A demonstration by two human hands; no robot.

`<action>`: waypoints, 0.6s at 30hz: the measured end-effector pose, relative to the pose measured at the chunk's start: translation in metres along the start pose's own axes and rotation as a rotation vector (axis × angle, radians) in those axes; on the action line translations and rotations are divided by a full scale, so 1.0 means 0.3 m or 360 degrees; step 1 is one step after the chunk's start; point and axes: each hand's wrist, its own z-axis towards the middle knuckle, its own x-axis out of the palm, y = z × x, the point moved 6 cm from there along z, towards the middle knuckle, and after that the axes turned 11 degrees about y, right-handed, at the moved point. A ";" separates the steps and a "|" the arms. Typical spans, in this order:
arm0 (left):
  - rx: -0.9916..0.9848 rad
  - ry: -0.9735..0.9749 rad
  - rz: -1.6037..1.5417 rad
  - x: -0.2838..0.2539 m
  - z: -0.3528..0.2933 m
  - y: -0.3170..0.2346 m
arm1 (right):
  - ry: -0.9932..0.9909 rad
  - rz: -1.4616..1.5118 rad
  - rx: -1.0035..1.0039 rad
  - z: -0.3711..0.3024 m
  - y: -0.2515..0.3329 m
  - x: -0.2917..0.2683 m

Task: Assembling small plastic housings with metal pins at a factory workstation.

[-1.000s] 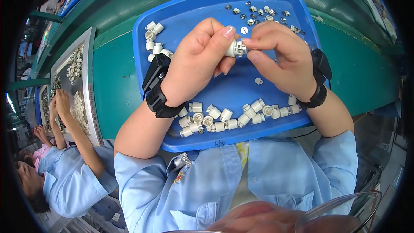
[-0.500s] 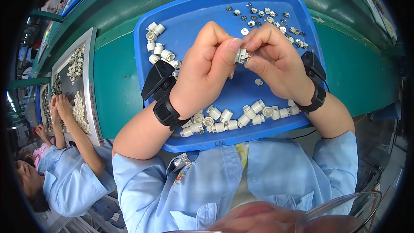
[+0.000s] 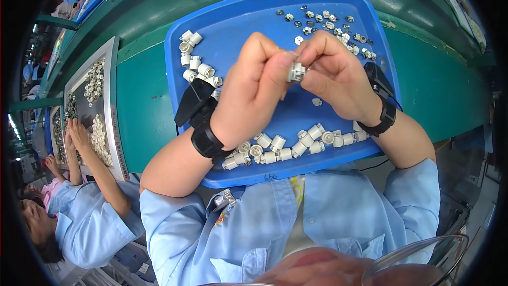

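Observation:
Over the middle of the blue tray (image 3: 233, 26), my left hand (image 3: 248, 87) is closed, pinching a white lamp socket (image 3: 296, 72) between thumb and fingers. Its slotted end faces right. My right hand (image 3: 341, 82) is closed at that end, thumb and forefinger drawn together beside the socket. Anything held in those right fingertips is too small and hidden to make out. White cylindrical sockets (image 3: 277, 143) lie in a band along the tray's near side, and more sockets (image 3: 194, 62) lie at its left. Small white-and-metal inserts (image 3: 329, 25) are scattered at the far right.
A single small insert (image 3: 317, 101) lies below my right hand. The tray stands on a green bench (image 3: 140, 90). To the left, a co-worker's hands (image 3: 76, 135) work over a metal-framed tray (image 3: 114, 100) with piles of small parts.
Both my hands have shifted slightly toward me, with the socket still between them. The co-worker's hands have moved a little. The parts in the tray lie as before.

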 end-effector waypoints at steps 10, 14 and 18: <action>0.0204 -0.0076 0.0451 0.017 -0.007 -0.001 | 0.0016 0.0148 0.0055 -0.003 -0.010 0.000; 0.0069 -0.0090 0.0091 -0.001 0.011 0.019 | -0.0045 0.0253 0.0309 0.017 0.001 -0.024; 0.0025 -0.0014 -0.0298 -0.005 0.029 0.032 | -0.0085 0.0034 0.0183 0.022 0.019 -0.043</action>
